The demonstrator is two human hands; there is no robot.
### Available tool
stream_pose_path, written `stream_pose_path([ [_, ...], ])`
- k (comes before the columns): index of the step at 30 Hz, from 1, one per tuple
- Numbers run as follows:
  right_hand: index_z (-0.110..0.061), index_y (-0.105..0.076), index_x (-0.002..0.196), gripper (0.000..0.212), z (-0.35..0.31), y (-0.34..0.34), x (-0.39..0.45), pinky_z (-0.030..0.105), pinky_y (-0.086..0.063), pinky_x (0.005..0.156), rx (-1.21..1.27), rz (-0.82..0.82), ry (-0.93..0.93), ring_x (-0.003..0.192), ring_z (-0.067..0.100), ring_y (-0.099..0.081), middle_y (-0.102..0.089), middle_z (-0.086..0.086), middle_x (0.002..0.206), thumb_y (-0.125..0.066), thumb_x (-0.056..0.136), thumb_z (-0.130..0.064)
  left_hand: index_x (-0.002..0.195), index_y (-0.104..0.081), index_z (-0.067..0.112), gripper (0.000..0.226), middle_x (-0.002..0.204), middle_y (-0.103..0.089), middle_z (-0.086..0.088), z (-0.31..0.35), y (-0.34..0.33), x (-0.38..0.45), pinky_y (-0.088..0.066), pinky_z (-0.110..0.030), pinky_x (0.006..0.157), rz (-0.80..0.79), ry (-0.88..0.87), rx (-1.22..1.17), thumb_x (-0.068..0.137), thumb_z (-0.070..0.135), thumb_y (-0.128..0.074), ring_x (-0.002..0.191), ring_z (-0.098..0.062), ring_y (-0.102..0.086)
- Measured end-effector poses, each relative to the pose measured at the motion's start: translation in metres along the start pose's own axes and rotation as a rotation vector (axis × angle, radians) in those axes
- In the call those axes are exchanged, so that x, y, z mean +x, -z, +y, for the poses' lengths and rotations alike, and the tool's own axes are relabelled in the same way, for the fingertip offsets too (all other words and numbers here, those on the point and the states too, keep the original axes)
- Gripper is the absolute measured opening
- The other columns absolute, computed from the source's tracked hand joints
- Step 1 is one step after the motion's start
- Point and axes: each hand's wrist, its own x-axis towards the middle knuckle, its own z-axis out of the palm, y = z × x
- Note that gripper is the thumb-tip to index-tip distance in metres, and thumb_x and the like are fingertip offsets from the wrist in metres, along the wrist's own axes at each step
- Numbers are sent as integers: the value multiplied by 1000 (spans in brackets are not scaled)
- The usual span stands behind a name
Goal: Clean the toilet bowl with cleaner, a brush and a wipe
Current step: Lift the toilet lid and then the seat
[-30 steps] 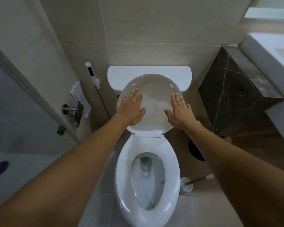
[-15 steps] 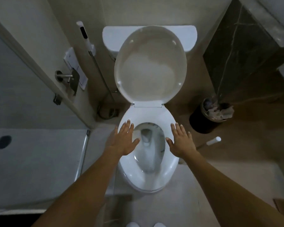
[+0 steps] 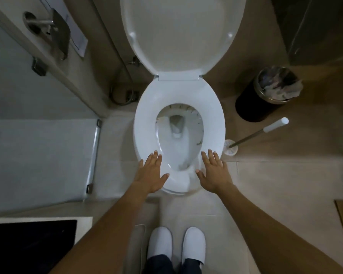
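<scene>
Small bathroom, tan floor [image 3: 285, 184] all round, looked at from above. Toilet [image 3: 179, 123] in the middle of the frame. Lid [image 3: 181, 34] up, at the top of the frame. Seat [image 3: 212, 115] down, ringing the bowl [image 3: 178, 139], with a bit of water at the bottom and some dark marks under the rim.

Left hand [image 3: 151, 175] flat and wide, fingers straight, at the lower left of the seat. Right hand [image 3: 214, 173] the same, at the lower right of the seat. Nothing held in either. Touching the seat or just above it: hard to tell.

Brush [image 3: 257, 133] to the right of the toilet, head down in its little white cup [image 3: 231, 148] just beside the bowl, handle leaning up toward the right. Dark bin [image 3: 265, 95] full of crumpled stuff past it, right of the frame. Grey shower floor [image 3: 38, 155] on the left. Dark mat [image 3: 28, 244] at the lower left. White slippers [image 3: 176, 244] at the bottom.

No cleaner bottle and no wipe to be seen anywhere.

Step in hand, most likely: getting the toilet ready, very early on. No scrubbing done yet, judging by the marks and the untouched brush.

Next move, at a guess: lift the seat with both hands, or go find the cleaner first. Then squirt it under the rim. After that, reach right for the brush handle.
</scene>
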Motion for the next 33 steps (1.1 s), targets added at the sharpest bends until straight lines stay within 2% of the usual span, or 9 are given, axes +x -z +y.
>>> stream_pose_path([
  [4,-21,5,154,72,4,-28,0,44,1,119,-17,-40,54,148,20,13,15,3,160,-33,99,-48,153,2,12,83,159,15,-5,4,-36,1,-3,-43,117,-20,-1,-17,95,48,-46,147,-18,9],
  [10,-24,8,153,75,8,-59,-4,46,-3,119,-75,36,100,147,24,17,22,3,159,-32,98,-54,152,10,15,99,157,22,-3,-1,-59,0,-5,-44,116,67,-55,-9,88,44,-60,146,-19,15],
  [16,-25,13,152,90,13,-68,-5,45,1,119,-164,41,184,146,26,20,25,3,158,-40,91,-64,151,13,16,99,157,22,-3,-6,-72,2,-2,-44,117,138,-54,44,89,41,-60,146,-20,16],
  [22,-23,8,153,96,10,-71,-1,47,3,118,-192,83,198,147,27,17,19,6,159,-51,87,-60,150,16,18,106,157,23,-4,-10,-77,11,1,-45,117,165,-61,88,85,48,-63,145,-19,18],
  [27,-15,-9,154,101,12,-78,7,47,4,115,-246,144,260,148,27,4,0,11,161,-59,80,-64,149,19,15,118,157,23,-7,-11,-76,20,8,-45,115,170,-69,137,78,54,-67,145,-21,19],
  [31,-6,-34,147,100,17,-83,10,50,-15,114,-338,240,329,144,30,-26,-30,15,154,-67,72,-64,148,18,10,117,158,18,-9,-15,-82,22,12,-48,113,224,-102,216,79,60,-62,146,-22,16],
  [33,-3,-44,141,96,19,-84,12,54,-24,111,-408,312,400,138,30,-38,-41,16,148,-70,70,-61,147,14,7,115,159,9,-11,-18,-89,23,8,-51,113,302,-141,336,78,64,-58,147,-23,7],
])
